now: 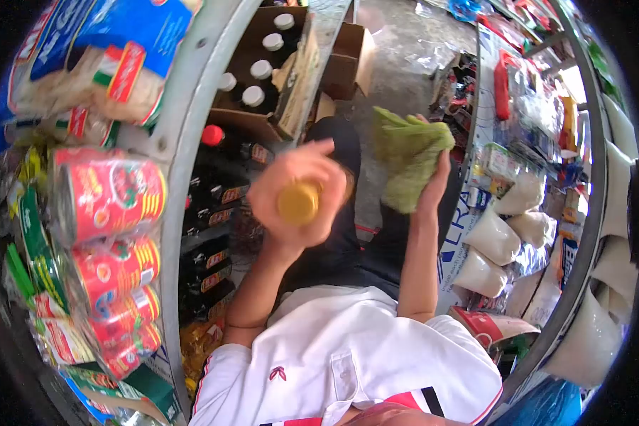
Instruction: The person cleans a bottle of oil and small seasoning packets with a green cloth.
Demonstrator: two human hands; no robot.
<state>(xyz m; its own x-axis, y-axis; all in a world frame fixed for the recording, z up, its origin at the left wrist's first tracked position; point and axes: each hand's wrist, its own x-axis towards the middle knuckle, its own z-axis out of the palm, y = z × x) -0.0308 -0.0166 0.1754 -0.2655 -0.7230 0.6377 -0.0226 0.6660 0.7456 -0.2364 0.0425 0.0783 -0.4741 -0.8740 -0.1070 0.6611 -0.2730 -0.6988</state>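
My left hand (pixel 295 188) is wrapped round a bottle whose yellow cap (pixel 298 204) faces up; the hand is slightly blurred and hides most of the bottle. On the other side, my right hand (pixel 435 177) grips a green cloth (pixel 412 153), which hangs in loose folds over the fingers. The two hands are apart, above my dark-trousered legs. Dark bottles (pixel 209 206) lie stacked on a shelf left of my left hand, one with a red cap (pixel 213 135).
A cardboard box (pixel 291 106) of white-capped bottles stands at the upper left. Red cans (pixel 117 192) in plastic wrap fill the left shelf, below blue-and-clear bags (pixel 121 64). On the right shelf are bags of white contents (pixel 491 238) and small packets. An open box (pixel 344 64) is on the floor.
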